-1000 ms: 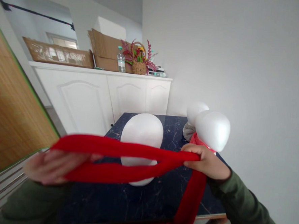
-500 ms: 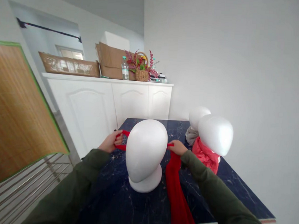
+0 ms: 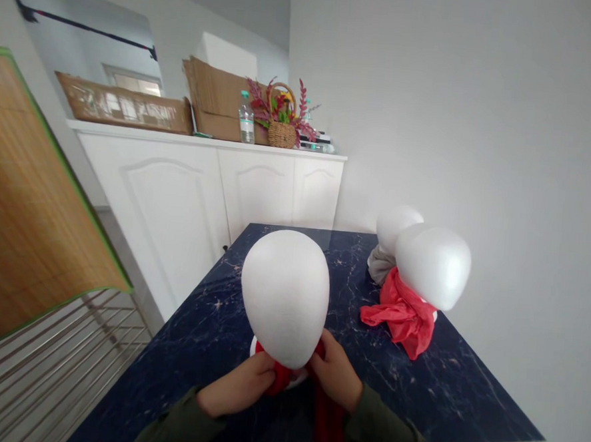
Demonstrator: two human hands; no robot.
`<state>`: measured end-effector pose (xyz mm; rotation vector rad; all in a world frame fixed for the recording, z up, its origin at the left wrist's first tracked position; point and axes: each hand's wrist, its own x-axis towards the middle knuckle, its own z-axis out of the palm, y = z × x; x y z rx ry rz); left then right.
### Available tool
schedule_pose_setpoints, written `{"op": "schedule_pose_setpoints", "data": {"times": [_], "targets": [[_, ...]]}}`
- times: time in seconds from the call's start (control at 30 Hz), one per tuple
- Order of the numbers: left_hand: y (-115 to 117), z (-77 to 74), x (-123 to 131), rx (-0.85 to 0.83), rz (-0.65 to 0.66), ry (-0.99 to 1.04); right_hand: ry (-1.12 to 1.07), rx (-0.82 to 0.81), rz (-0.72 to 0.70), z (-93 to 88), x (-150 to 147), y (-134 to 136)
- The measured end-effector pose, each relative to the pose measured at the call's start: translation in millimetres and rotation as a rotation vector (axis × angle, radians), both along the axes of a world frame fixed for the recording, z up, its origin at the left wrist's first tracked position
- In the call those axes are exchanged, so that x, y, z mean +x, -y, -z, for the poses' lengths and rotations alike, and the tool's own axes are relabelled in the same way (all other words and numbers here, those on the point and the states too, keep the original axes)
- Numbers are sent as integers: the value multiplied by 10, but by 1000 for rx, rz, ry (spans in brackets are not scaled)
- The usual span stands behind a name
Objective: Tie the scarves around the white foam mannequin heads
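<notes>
A white mannequin head stands upright on the dark blue marbled table, its neck mostly hidden. Around that neck runs a red scarf, one long end hanging down toward the near edge of the table. At the front left of the neck my left hand is closed on the scarf. My right hand grips it at the front right, just below the head's chin. Both sets of fingertips are partly hidden in the cloth and under the head.
Two more mannequin heads stand at the right, the nearer one with a coral red cloth, the farther with a grey one. Behind is a white cabinet bearing cardboard boxes, a bottle and a flower basket. A metal rack is at left.
Both hands have come from the sides of the head toward the front of its neck, drawing the scarf round it. The view has also shifted a little, uncovering more coral cloth.
</notes>
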<state>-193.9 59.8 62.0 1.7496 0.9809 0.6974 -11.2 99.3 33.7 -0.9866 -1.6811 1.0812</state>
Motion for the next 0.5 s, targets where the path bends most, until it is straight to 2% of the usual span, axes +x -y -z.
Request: {"op": "schedule_pose_setpoints", "data": {"times": [0.03,0.13,0.27,0.4,0.5], "targets": [[-15,23,53,10,9,-13,24,17,-9,-29,-11,52],[-56,133,195,49,-91,0,33,46,-68,-65,-38,183],[-28,218,316,36,-182,102,1,54,-139,-41,-32,318],[40,236,344,-93,-161,229,-48,-65,-290,-11,24,381],[38,280,369,-57,-222,188,-173,-142,-349,7,13,364]]}}
